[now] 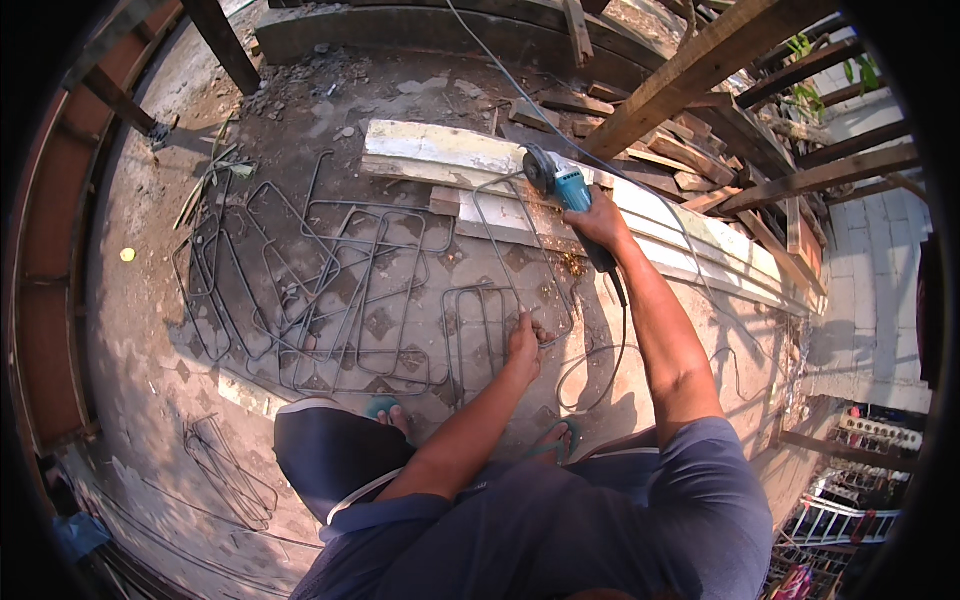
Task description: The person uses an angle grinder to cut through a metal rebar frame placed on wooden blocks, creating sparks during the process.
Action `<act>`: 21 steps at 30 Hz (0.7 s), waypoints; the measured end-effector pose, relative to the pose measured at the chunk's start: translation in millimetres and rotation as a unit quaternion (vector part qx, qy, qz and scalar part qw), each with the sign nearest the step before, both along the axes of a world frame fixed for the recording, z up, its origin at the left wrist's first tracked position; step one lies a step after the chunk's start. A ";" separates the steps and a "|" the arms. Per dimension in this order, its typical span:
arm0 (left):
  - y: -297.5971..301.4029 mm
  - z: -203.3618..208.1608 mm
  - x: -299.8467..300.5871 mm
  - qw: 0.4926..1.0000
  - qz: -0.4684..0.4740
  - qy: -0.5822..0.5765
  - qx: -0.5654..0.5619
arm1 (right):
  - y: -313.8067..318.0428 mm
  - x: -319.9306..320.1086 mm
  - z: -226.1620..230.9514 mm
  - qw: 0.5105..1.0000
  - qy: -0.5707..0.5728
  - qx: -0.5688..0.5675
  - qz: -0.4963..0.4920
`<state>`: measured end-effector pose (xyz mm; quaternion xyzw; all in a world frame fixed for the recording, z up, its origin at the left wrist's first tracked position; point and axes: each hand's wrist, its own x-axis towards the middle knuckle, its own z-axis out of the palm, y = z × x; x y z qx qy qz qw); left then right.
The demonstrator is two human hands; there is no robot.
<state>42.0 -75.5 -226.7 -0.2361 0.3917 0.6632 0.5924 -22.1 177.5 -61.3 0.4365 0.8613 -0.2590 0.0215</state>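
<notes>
In my right hand (603, 218) is a teal angle grinder (571, 190), its fingers wrapped round the dark rear body. The grinder's disc (540, 168) is at the upper end of a bent steel bar frame (572, 305); I cannot tell whether they touch. Orange specks that look like sparks show below the grinder. My left hand (524, 345) is closed on the lower part of this bar frame. More bent steel bar frames (365, 275) lie in a tangled heap on the floor to the left.
Pale wooden planks (430, 145) lie across the floor under the grinder, with scrap wood (690, 165) piled behind. A slanting timber post (700, 75) rises at the right. The power cord (570, 405) loops near my sandalled feet. Thin bent bars (225, 470) lie at lower left.
</notes>
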 end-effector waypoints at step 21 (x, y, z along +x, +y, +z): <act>-4.4 17.5 -7.1 1.000 -0.007 0.004 -0.015 | -2.9 5.5 -7.1 1.000 0.027 0.011 0.000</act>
